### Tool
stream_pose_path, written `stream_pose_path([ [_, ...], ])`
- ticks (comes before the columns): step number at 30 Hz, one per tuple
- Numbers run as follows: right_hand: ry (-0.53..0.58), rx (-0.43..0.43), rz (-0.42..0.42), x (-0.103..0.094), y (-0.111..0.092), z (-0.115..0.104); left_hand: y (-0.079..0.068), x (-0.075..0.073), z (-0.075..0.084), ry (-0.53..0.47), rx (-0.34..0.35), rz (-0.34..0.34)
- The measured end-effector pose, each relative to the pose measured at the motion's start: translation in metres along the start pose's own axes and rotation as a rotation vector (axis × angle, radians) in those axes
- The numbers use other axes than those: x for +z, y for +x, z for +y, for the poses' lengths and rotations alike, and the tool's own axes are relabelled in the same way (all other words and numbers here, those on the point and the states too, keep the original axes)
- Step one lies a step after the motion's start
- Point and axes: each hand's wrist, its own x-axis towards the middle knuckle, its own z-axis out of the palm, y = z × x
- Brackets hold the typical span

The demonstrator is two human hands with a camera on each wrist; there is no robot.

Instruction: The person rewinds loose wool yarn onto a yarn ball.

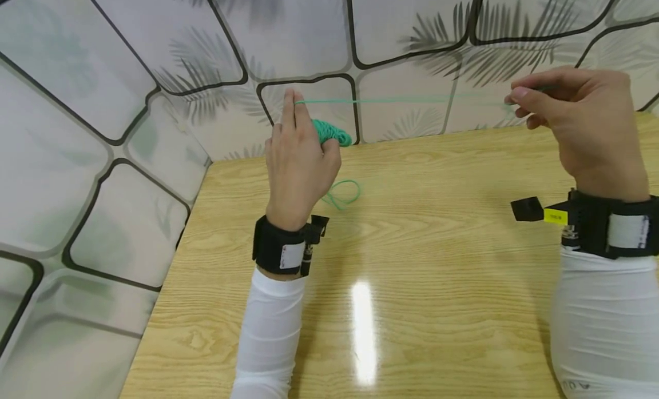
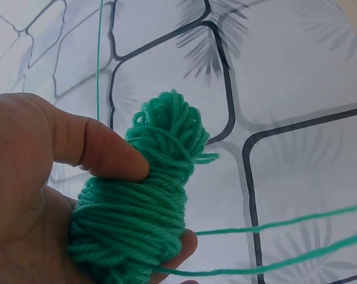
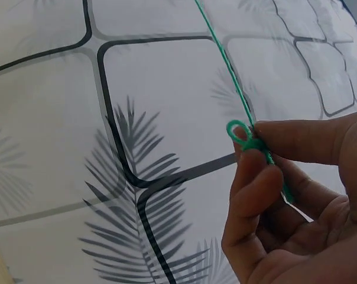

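Note:
My left hand (image 1: pixel 298 153) holds a wound skein of green yarn (image 2: pixel 131 213) against the palm, the thumb pressed across its wrapping. In the head view the skein shows past the thumb side of that hand, whose index and middle fingers point up toward the wall. From those fingers a taut strand of yarn (image 1: pixel 391 100) runs right to my right hand (image 1: pixel 592 113). The right thumb and fingertip pinch the yarn, and a small loop (image 3: pixel 234 129) sticks out beside the pinch. Two strands leave the skein side by side in the left wrist view.
A slack loop of green yarn (image 1: pixel 346 194) hangs below the left hand, over the wood-grain table (image 1: pixel 437 262). Behind the table stands a wall (image 1: pixel 304 39) with dark outlines and leaf prints, which also runs along the left side. Both wrists wear black straps.

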Motion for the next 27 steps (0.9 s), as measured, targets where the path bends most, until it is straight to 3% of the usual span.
stream_pose_path([
  [5, 0.074, 0.054, 0.043, -0.019, 0.005, 0.009, 0.004, -0.001, -0.008, -0.024, -0.042, -0.003],
  [10, 0.018, 0.13, 0.168, -0.035, 0.009, 0.014, 0.006, -0.003, -0.015, -0.029, -0.073, -0.046],
  [11, -0.03, 0.152, 0.194, -0.036, 0.01, 0.014, 0.006, -0.003, -0.015, -0.026, -0.068, -0.053],
  [13, -0.245, 0.176, 0.215, -0.035, 0.009, 0.012, 0.004, -0.004, -0.013, -0.015, -0.03, -0.088],
  [16, -0.753, 0.172, 0.17, -0.022, 0.0, 0.003, -0.001, -0.003, -0.001, -0.001, 0.106, -0.154],
  [18, -1.006, 0.101, 0.09, -0.004, -0.009, -0.003, -0.006, -0.002, 0.011, 0.017, 0.217, -0.199],
  [20, -1.055, 0.018, -0.068, 0.018, -0.019, -0.01, -0.011, -0.001, 0.022, 0.031, 0.314, -0.232],
  [24, -0.708, 0.005, -0.543, 0.062, -0.032, -0.01, -0.02, -0.002, 0.041, 0.032, 0.46, -0.323],
  [26, -0.551, 0.063, -0.682, 0.075, -0.035, -0.005, -0.022, -0.002, 0.046, 0.015, 0.503, -0.374],
  [27, -0.513, 0.07, -0.701, 0.079, -0.035, -0.002, -0.023, -0.003, 0.048, -0.003, 0.515, -0.403],
])
